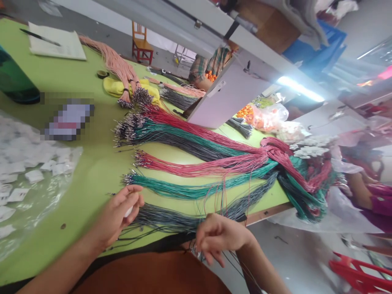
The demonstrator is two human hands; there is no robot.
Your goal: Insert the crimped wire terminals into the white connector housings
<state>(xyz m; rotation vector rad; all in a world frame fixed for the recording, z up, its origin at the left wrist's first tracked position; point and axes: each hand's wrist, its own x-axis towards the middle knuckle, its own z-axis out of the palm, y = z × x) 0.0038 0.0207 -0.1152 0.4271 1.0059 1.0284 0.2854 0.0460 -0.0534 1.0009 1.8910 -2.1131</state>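
Note:
Bundles of thin wires with metal tips lie across the green table: a red bundle, a teal bundle and a dark grey bundle nearest me. My left hand rests at the tip end of the grey bundle, fingers curled round a small white piece. My right hand hovers at the table's near edge, fingers curled and pinching thin dark wires that run over the edge.
More red, teal and grey bundles lie farther back, with pink wire bundles on a yellow cloth. A clear bag of white pieces sits at left. A notepad with pen, a dark green bottle and a white panel stand behind.

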